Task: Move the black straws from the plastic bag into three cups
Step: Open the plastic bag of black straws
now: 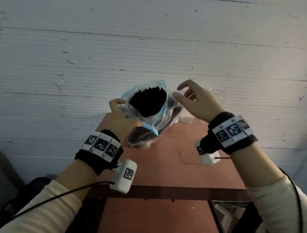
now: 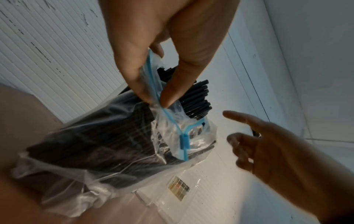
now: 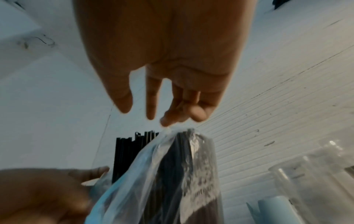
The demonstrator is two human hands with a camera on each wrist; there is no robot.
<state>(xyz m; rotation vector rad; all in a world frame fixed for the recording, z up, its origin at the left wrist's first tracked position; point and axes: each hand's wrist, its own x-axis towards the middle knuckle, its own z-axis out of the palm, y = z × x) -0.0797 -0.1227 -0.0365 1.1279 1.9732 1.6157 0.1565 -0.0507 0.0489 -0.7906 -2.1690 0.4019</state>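
Observation:
A clear plastic zip bag [image 1: 151, 134] with a blue zip rim stands on the small red-brown table [image 1: 169, 161]. Its mouth is wide and a thick bundle of black straws [image 1: 148, 104] pokes up out of it. My left hand [image 1: 126, 116] pinches the blue rim on the bag's left side; in the left wrist view my left hand [image 2: 156, 100] has thumb and forefinger closed on the zip strip. My right hand [image 1: 179, 92] hovers at the bag's right side with loose, spread fingers and holds nothing. In the right wrist view its fingertips [image 3: 164, 122] hang just above the bag [image 3: 172, 189].
Clear plastic cups [image 1: 186, 119] stand on the table behind my right hand, and they show at the right in the right wrist view as cups [image 3: 316, 174]. A white ribbed wall [image 1: 145, 45] rises right behind the table. The table's near half is bare.

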